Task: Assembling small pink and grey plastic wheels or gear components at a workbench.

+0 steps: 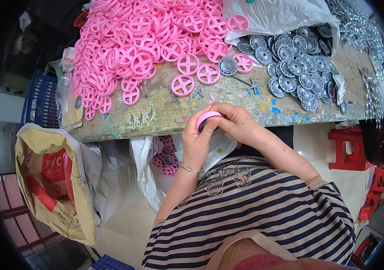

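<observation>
At the centre of the frame, both hands are meeting just below the tabletop [165, 112] edge. The left hand [197, 141] is curling closed around a pink wheel [206, 118], gripping it from below, while the right hand [236, 122] is closing its fingers over the wheel's far side. A pink pile [129, 40] is filling the upper left of the frame, with loose wheels lying near its lower edge. A grey pile [297, 63] is sitting at upper right beside a clear bag [273, 15]. A sack [52, 180] is standing at lower left.
</observation>
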### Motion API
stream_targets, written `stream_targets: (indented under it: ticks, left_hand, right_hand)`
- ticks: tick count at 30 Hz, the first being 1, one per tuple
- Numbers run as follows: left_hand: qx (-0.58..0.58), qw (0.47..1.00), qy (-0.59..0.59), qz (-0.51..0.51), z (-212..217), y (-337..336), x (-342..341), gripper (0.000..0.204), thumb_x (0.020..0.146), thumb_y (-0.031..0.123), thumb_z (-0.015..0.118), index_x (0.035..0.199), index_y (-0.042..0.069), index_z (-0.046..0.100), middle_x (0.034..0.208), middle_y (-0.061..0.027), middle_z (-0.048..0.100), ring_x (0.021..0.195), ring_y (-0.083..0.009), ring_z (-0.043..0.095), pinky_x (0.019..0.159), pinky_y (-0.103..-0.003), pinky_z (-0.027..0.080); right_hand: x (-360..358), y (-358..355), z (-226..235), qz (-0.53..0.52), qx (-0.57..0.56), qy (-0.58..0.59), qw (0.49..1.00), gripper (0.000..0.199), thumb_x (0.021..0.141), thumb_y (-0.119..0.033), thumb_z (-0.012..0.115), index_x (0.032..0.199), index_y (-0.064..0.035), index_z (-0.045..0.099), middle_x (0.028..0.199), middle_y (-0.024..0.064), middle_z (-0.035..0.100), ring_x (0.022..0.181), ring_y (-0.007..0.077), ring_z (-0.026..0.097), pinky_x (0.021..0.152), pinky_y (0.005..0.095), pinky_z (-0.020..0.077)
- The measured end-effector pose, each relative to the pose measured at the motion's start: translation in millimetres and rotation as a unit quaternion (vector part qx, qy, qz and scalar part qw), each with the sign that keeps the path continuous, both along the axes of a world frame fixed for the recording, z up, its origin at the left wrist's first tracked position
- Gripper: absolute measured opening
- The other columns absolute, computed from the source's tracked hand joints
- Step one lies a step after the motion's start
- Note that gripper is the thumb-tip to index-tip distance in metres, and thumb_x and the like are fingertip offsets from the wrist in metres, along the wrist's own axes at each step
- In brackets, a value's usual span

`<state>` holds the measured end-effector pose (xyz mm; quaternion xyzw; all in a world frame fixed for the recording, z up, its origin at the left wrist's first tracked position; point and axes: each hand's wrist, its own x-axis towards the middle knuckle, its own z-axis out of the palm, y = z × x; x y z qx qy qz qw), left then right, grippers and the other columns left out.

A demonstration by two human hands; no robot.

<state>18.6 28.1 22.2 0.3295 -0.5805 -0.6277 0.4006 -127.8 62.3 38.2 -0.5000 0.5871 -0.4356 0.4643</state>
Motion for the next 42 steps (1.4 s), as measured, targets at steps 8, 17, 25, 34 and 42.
stream_targets:
  ticks: [8,17,25,34,42]
  left_hand:
    - [0.106,0.992,0.071,0.019,-16.6,0.4,26.6,0.037,0.100,0.024,0.045,0.124,-0.003,0.052,0.119,-0.0114,0.059,0.108,-0.0169,0.056,0.097,-0.030,0.042]
    - [0.033,0.979,-0.178,0.094,-33.2,1.9,116.4,0.032,0.098,0.019,0.046,0.118,-0.004,0.054,0.115,-0.0139,0.062,0.102,-0.0197,0.060,0.091,-0.031,0.047]
    - [-0.061,0.910,-0.408,0.035,-54.2,10.0,156.9,0.031,0.090,0.013,0.061,0.117,-0.003,0.059,0.110,-0.0134,0.064,0.100,-0.0184,0.061,0.083,-0.028,0.050]
    - [0.099,0.988,0.115,0.036,-17.1,-27.0,9.6,0.040,0.094,0.004,0.053,0.132,0.000,0.042,0.117,-0.0110,0.058,0.097,-0.0183,0.062,0.076,-0.029,0.057]
    - [0.193,0.980,0.046,-0.028,-22.5,-34.2,-12.1,0.023,0.097,0.012,0.051,0.117,0.001,0.051,0.106,-0.0097,0.061,0.090,-0.0163,0.063,0.077,-0.031,0.058]
  right_hand:
    - [11.5,-5.1,-2.1,0.064,0.078,-0.191,0.976,0.025,0.094,-0.015,0.058,0.115,-0.0023,0.058,0.092,-0.0002,0.062,0.080,0.0070,0.057,0.070,0.0224,0.0479]
    - [-39.7,-45.3,-21.0,-0.049,-0.085,0.132,0.986,0.022,0.085,-0.013,0.064,0.104,-0.0024,0.062,0.097,0.0092,0.062,0.087,0.0197,0.060,0.074,0.0312,0.0488]
    - [-45.2,-84.5,-40.6,-0.067,-0.197,0.437,0.875,0.027,0.073,-0.015,0.072,0.093,-0.0058,0.056,0.092,0.0130,0.058,0.092,0.0332,0.054,0.078,0.0420,0.0451]
    - [-25.2,-29.4,20.7,0.097,0.032,-0.123,0.987,0.014,0.093,-0.020,0.057,0.091,-0.0078,0.052,0.076,-0.0030,0.050,0.064,0.0048,0.044,0.056,0.0222,0.0377]
    - [-89.1,-68.8,-28.0,-0.073,-0.240,0.441,0.862,0.036,0.079,-0.012,0.066,0.114,-0.0058,0.059,0.118,0.0133,0.057,0.105,0.0317,0.053,0.094,0.0414,0.0412]
